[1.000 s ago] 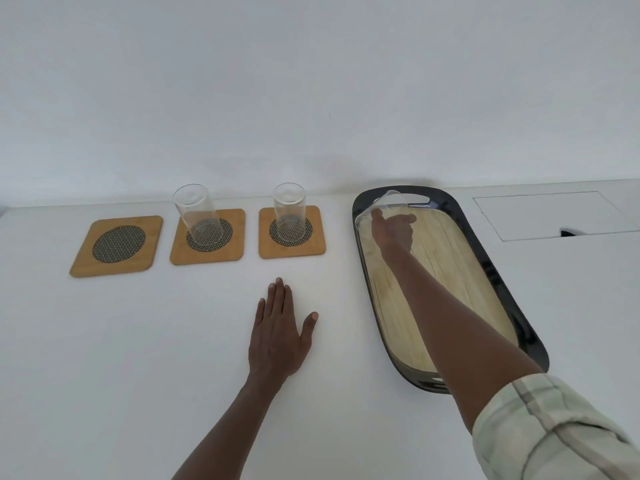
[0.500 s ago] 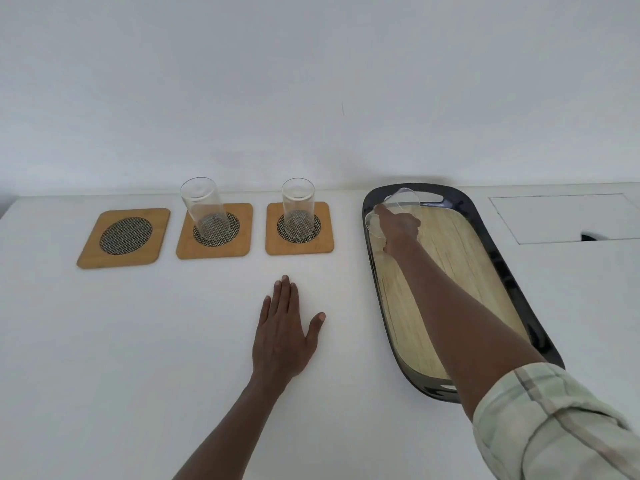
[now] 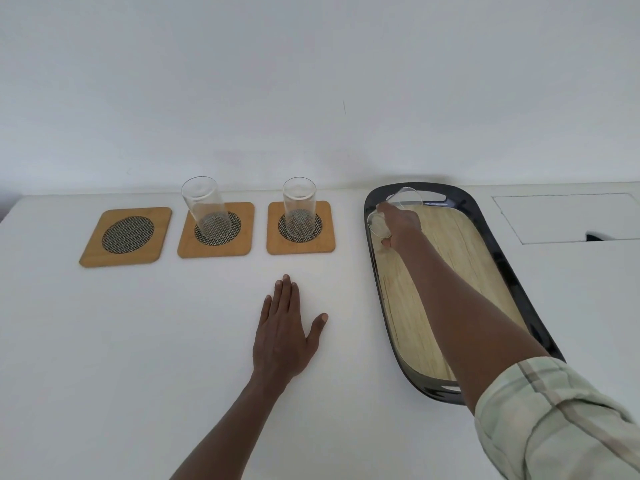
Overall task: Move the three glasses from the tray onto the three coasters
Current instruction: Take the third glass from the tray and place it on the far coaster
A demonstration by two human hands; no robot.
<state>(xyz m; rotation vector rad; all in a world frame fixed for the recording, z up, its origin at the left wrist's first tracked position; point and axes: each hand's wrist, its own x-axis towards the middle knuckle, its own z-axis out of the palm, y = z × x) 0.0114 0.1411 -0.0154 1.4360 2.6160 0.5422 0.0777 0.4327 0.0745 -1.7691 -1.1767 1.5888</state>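
Note:
Three square wooden coasters lie in a row at the back left. The left coaster (image 3: 127,236) is bare. A clear glass (image 3: 205,209) stands on the middle coaster (image 3: 215,229), and a second glass (image 3: 299,206) stands on the right coaster (image 3: 300,227). A dark oval tray (image 3: 502,271) with a wood-look floor lies to the right. My right hand (image 3: 398,223) is shut on the third glass (image 3: 403,199) at the tray's far left corner; the glass is tilted. My left hand (image 3: 285,332) rests flat on the table, fingers apart, holding nothing.
The white table (image 3: 138,341) ends at a white wall behind. A rectangular cut-out panel (image 3: 568,216) with a small dark notch sits in the tabletop right of the tray.
My right hand has closed around the glass at the tray's far end, and the glass leans over more than before. My left hand stays flat on the table. The view has shifted slightly.

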